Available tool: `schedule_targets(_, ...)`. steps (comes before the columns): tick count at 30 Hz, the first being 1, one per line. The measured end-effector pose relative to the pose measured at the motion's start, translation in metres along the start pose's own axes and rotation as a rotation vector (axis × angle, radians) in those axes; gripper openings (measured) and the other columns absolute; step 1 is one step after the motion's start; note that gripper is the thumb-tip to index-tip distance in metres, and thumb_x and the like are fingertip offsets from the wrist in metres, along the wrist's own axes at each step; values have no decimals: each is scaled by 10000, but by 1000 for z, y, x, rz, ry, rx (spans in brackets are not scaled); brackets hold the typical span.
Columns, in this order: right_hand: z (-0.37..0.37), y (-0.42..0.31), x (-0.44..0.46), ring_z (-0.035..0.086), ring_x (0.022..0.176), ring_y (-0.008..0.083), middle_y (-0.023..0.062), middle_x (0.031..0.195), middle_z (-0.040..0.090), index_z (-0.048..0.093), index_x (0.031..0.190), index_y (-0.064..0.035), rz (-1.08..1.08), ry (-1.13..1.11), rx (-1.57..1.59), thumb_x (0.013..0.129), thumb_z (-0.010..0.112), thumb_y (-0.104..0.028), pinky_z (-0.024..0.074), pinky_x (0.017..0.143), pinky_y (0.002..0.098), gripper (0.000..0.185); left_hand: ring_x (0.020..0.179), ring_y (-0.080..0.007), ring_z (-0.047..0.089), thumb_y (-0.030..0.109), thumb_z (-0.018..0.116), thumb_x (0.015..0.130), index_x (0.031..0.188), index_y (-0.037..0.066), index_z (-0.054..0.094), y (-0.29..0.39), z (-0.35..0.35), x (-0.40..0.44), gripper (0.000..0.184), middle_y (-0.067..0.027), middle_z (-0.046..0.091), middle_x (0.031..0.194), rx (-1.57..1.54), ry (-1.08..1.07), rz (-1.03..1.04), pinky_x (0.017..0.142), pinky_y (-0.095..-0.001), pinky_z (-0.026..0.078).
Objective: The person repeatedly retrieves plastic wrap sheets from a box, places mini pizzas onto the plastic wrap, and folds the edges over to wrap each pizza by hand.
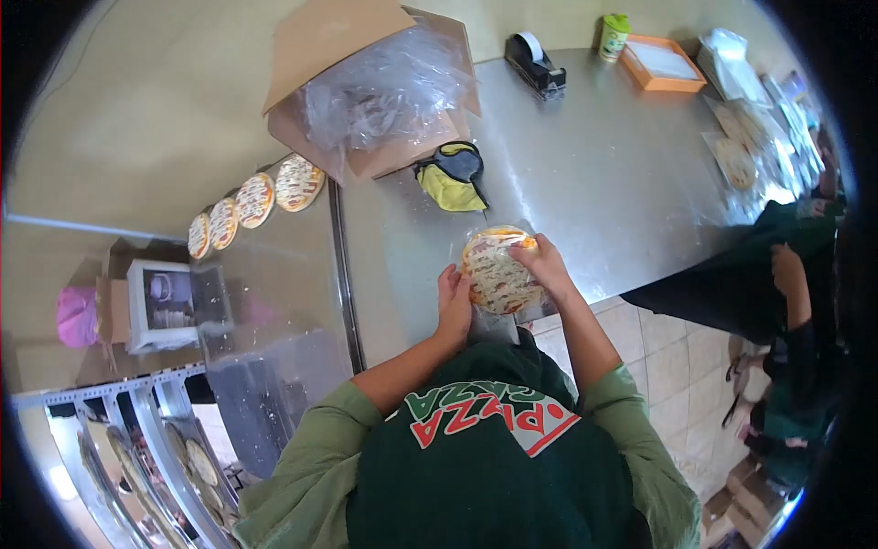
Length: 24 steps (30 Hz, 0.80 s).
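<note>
A small topped pizza [501, 274] with strips of cheese is held up over the near edge of the metal table, and clear plastic shows around its rim. My left hand [455, 302] grips its left edge, fingers up along the side. On the upper right edge, my right hand [543, 263] clasps it with the thumb lying over the top face. Just beyond the pizza rests a yellow and grey cloth item [455, 176] with black trim. Behind that, an open cardboard box [366, 91] holds a heap of clear plastic bags [389, 87].
Several topped pizzas [255, 199] line the table's far left. A tape dispenser [536, 66], green container [614, 37] and orange tray [663, 64] stand at the back. Packed flat rounds [736, 160] lie right. Another person [732, 265] is beside the table; a rack [146, 448] stands lower left.
</note>
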State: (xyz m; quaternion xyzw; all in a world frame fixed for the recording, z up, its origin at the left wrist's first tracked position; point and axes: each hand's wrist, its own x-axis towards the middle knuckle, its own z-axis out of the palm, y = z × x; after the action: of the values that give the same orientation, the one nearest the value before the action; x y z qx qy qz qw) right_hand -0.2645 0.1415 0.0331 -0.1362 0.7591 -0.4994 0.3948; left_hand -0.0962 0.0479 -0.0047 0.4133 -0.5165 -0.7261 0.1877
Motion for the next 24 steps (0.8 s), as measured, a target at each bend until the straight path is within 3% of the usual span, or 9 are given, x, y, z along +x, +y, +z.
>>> schedule_targets(3, -29, 31, 24, 600, 883, 227, 202, 958, 608, 471, 1106, 124, -162, 246, -51, 697, 685, -440, 498, 649, 305, 729, 1010, -220, 488, 231, 492, 896, 1200, 30, 398, 34, 25, 13, 377, -106, 507, 1118, 220, -68, 142, 883, -343, 390)
schedule_targets(5, -78, 39, 33, 598, 784, 198, 152, 910, 610, 505, 1060, 87, -82, 186, 112, 725, 677, -449, 502, 633, 302, 656, 1035, -268, 484, 194, 524, 875, 1134, 3, 443, 81, 34, 34, 332, -149, 531, 1087, 612, -182, 366, 908, -354, 371)
schedule_targets(7, -126, 36, 27, 564, 673, 91, 49, 820, 585, 543, 990, -36, -2, 270, 154, 755, 651, -459, 452, 455, 227, 496, 958, -329, 488, 183, 584, 822, 1042, -3, 489, 141, 29, 67, 303, -164, 541, 1017, 916, 59, 1050, 844, -381, 392)
schedule_targets(11, -205, 56, 42, 578, 790, 183, 94, 912, 586, 551, 1035, -19, -41, 525, -94, 782, 649, -373, 484, 639, 296, 446, 902, -354, 507, 168, 627, 773, 998, -18, 507, 237, 22, 112, 316, -183, 541, 935, 978, 487, 837, 811, -414, 395)
schedule_targets(14, -216, 53, 43, 545, 932, 238, 168, 1049, 543, 522, 1113, -39, -276, 965, -714, 782, 653, -308, 452, 782, 329, 446, 843, -343, 535, 146, 620, 772, 987, 1, 521, 239, -1, 156, 277, -171, 555, 894, 1132, 549, 815, 764, -427, 414)
schedule_targets(16, -194, 26, 33, 482, 1005, 289, 175, 1114, 482, 502, 1130, -34, -411, 880, -588, 823, 601, -225, 401, 864, 365, 375, 799, -332, 551, 156, 612, 782, 971, 12, 528, 240, -9, 165, 252, -155, 566, 881, 1192, 446, 757, 722, -423, 436)
schedule_targets(19, -132, -20, 22, 505, 951, 240, 133, 1104, 492, 499, 1135, -36, -558, 661, -266, 827, 585, -127, 435, 803, 335, 333, 759, -305, 552, 169, 594, 800, 933, 28, 529, 249, -11, 135, 204, -138, 565, 871, 1081, 475, 1394, 638, -396, 453)
schedule_targets(22, -41, -81, 3, 508, 921, 181, 92, 1142, 471, 451, 1192, -48, -728, 335, -117, 776, 645, -117, 460, 717, 300, 463, 731, -300, 546, 147, 590, 797, 901, 43, 525, 238, -23, 113, 161, -125, 563, 865, 550, 342, 957, 670, -383, 436)
schedule_targets(24, 13, -123, -6, 490, 1031, 231, 146, 1275, 375, 226, 1357, -86, -640, -71, 128, 740, 683, -119, 453, 813, 349, 768, 709, -275, 539, 126, 583, 801, 899, 52, 521, 241, -25, 104, 138, -123, 554, 839, 65, 286, 689, 668, -372, 418)
